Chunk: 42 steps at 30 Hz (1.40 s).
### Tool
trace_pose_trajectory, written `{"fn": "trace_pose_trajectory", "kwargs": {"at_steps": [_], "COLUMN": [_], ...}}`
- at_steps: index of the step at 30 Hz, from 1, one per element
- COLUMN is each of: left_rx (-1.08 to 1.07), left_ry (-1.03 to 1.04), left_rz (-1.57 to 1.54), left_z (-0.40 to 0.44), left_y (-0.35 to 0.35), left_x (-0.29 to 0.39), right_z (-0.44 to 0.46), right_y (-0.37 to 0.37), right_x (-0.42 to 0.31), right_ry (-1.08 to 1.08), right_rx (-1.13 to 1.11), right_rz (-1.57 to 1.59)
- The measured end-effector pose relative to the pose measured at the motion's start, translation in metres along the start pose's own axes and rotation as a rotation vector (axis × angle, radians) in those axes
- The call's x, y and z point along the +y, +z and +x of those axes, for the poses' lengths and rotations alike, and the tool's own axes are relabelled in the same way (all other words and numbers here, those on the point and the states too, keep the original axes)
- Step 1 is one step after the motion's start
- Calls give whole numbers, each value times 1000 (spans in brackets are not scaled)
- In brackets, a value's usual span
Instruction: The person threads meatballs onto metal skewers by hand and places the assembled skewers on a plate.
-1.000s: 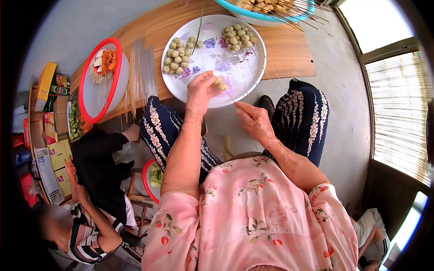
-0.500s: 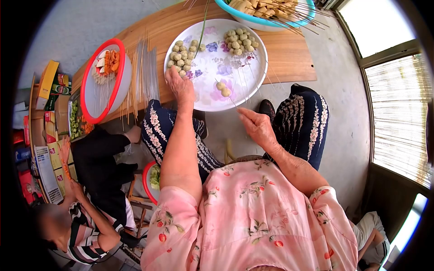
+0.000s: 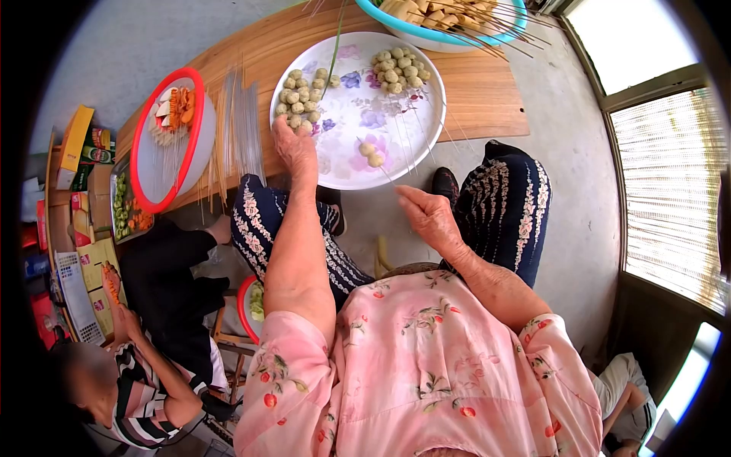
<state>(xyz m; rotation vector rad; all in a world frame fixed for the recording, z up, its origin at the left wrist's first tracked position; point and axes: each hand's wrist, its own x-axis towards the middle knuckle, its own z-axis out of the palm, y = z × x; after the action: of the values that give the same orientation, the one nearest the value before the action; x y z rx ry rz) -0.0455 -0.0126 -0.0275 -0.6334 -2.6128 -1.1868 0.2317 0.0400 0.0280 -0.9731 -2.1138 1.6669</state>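
Note:
My right hand [image 3: 428,216] pinches the lower end of a thin skewer [image 3: 387,174]. Two pale balls [image 3: 371,154] are threaded near its far end, over the front part of a white flowered tray [image 3: 346,171]. At the tray's left edge, my left hand [image 3: 295,148] has its fingertips against a pile of greenish balls [image 3: 301,99]; whether it grips one is hidden. A second group of balls on skewers [image 3: 398,70] lies at the tray's back right. One long green strip [image 3: 336,49] rests across the tray beside the left pile.
Loose skewers [image 3: 242,129] lie on the wooden table [image 3: 487,99], beside a red-rimmed basin [image 3: 199,152] of skewered food. Behind the tray is a blue-rimmed bowl [image 3: 521,23] with skewers sticking out. Another person [image 3: 164,381] sits at lower left, one more at lower right.
My left hand has left the skewered balls and moved left to the pile at the tray's edge. My right hand keeps hold of the skewer, moved slightly down and right.

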Motion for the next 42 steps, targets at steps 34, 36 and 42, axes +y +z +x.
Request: {"fn": "trace_pose_trajectory", "kwargs": {"at_steps": [34, 36, 42], "left_rx": [-606, -607, -627], "left_ry": [-779, -766, -740], "left_rz": [-1281, -1284, -1283], "left_z": [-30, -31, -34], "left_y": [-21, -19, -15], "left_x": [37, 38, 38], "right_z": [1, 1, 0], "right_y": [0, -1, 0], "right_x": [-4, -5, -9], "right_ry": [-90, -67, -73], "right_rx": [-17, -32, -18], "right_rz": [47, 34, 18]}}
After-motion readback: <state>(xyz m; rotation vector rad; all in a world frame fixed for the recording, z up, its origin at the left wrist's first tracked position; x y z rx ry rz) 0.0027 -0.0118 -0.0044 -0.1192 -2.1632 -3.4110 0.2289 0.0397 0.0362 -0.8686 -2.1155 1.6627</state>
